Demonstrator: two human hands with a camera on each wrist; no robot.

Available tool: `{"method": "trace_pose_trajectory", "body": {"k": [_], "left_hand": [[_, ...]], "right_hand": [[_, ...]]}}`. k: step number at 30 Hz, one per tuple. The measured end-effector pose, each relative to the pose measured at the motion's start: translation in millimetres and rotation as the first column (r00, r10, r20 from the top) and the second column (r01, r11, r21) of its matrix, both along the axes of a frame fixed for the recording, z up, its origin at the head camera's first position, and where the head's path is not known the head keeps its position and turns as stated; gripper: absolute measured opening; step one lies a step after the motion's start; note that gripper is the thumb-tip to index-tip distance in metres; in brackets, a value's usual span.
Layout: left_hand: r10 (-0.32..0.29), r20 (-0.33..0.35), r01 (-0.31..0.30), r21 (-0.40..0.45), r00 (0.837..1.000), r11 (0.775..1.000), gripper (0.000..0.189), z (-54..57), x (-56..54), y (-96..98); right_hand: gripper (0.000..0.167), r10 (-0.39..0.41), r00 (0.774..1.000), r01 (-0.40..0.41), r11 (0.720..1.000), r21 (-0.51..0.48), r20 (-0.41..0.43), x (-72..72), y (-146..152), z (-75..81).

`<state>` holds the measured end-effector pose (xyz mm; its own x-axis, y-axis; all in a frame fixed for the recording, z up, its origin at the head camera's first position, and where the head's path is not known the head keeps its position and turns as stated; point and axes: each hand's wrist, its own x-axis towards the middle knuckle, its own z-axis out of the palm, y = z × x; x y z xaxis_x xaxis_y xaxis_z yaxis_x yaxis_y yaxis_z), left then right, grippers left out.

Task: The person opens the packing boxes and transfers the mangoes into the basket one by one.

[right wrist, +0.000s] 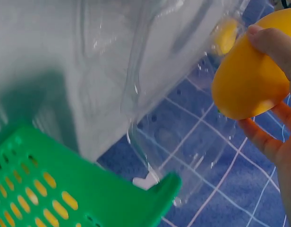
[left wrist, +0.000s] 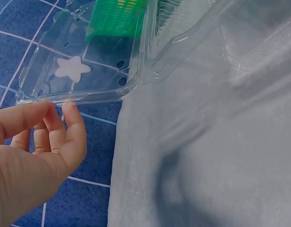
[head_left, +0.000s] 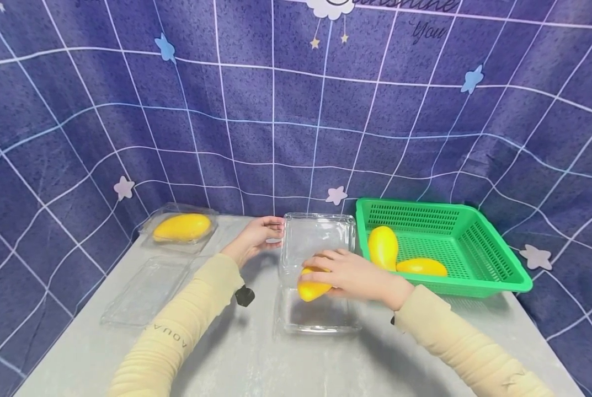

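Grey table (head_left: pixel 246 364) (green basket (head_left: pixel 444 284), clear containers (head_left: pixel 320 329))

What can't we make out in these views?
Head: part of the held glossy yellow oval fruit, behind the right hand.
Head: top lettering on blue gridded fabric, cut by the upper edge.
Right wrist: rest of green perforated plastic basket, cut by left and bottom edges.

Looks like thin, clear, glossy plastic in the containers (head_left: pixel 315 237). Shines softly, smooth, on the mangoes (head_left: pixel 313 289). Looks like satiny plastic in the perforated basket (head_left: pixel 469 283). Looks matt on the table (head_left: pixel 256 353), and like creased cloth in the curtain (head_left: pixel 296 149) and sleeves (head_left: pixel 196 309).
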<state>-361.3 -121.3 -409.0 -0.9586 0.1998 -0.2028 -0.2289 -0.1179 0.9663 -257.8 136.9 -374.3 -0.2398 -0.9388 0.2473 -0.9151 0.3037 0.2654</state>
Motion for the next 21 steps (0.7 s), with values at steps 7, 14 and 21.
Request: {"method": "trace_pose_trajectory", "body": {"k": [7, 14, 21], "left_hand": [[0.004, 0.008, -0.004, -0.002, 1.0, 1.0, 0.043, 2.2, 0.6, 0.0], [0.001, 0.001, -0.001, 0.004, 1.0, 1.0, 0.041, 3.1, 0.5, 0.5], [0.005, 0.01, -0.005, -0.008, 1.0, 1.0, 0.042, 3.0, 0.6, 0.3]], "right_hand": [[0.062, -0.023, 1.0, 0.023, 1.0, -0.021, -0.016, -4.6, 11.8, 11.2], [0.067, -0.054, 0.997, 0.053, 0.998, -0.024, -0.049, -10.3, 26.4, 23.5], [0.07, -0.088, 0.995, 0.085, 0.994, -0.063, -0.056, -18.8, 45.6, 39.3]]}}
